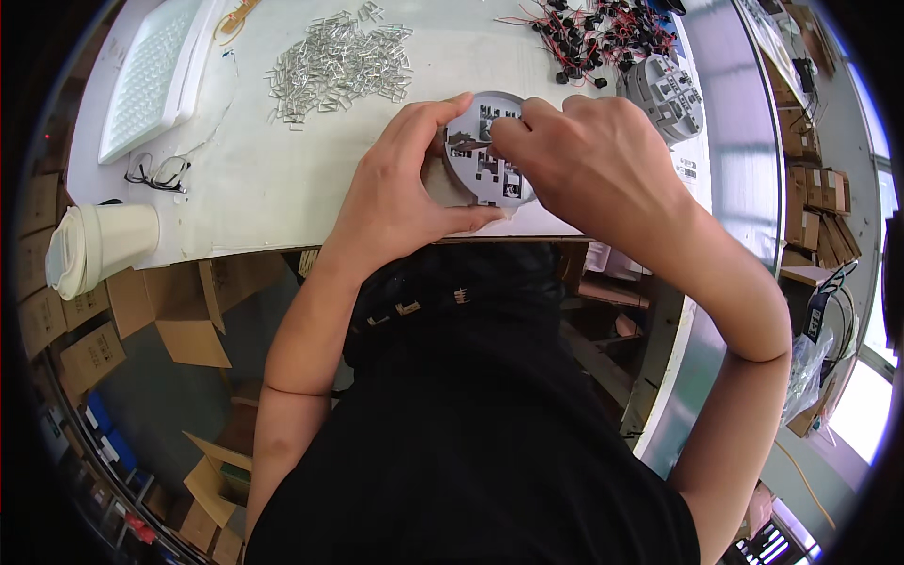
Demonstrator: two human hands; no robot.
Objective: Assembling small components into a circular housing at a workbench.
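Note:
My left hand (395,184) grips a round grey plastic housing (477,174) at the table's front edge, thumb on the near rim and fingers around the far left side. The housing's face has several dark slots and metal-looking pieces set into it. My right hand (598,155) is bent over the housing's right side, its fingers pinched together on a slim, dark pointed tool (469,145). The tool's tip lies over the left part of the face. My fingers hide the rest of the tool and the housing's right edge.
A pile of small metal clips (341,66) lies beyond my left hand. Black parts with red wires (603,38) are heaped at the far right, near more grey housings (664,99). A white tray (155,80), eyeglasses (158,174) and a lidded cream bin (108,245) stand left.

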